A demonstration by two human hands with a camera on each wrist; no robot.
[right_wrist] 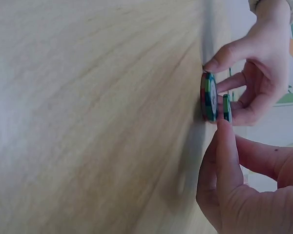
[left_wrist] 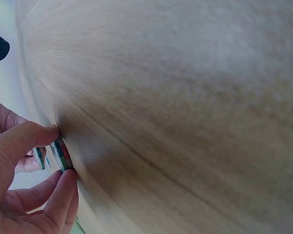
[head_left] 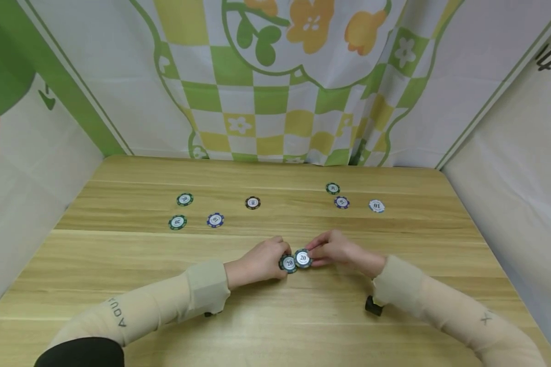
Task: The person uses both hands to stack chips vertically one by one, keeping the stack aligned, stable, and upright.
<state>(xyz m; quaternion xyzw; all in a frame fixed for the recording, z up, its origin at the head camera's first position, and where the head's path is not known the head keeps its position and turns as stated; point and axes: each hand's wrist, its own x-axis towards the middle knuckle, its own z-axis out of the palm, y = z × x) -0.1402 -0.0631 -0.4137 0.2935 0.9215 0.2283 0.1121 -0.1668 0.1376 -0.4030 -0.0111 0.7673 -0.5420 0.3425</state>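
Note:
Near the middle of the table my left hand (head_left: pixel 263 260) pinches a short stack of poker chips (head_left: pixel 288 264) by its edges, thumb and fingers on opposite sides. On top is a green chip marked 20; a red edge shows beneath it in the right wrist view, low against the tabletop. My right hand (head_left: pixel 339 250) pinches another green poker chip (head_left: pixel 303 258), also marked 20, between thumb and fingers. That chip (right_wrist: pixel 227 106) is held slightly above the stack (right_wrist: pixel 208 97) and overlaps its right side in the head view.
Farther back on the wooden table (head_left: pixel 133 255) lie two green chips (head_left: pixel 177 222) and a blue chip (head_left: pixel 215 220) at left, a black chip (head_left: pixel 253 203) in the middle. At right are a green chip (head_left: pixel 332 188), a blue chip (head_left: pixel 342 202) and a white chip (head_left: pixel 376 206). A patterned curtain (head_left: pixel 271 97) hangs behind.

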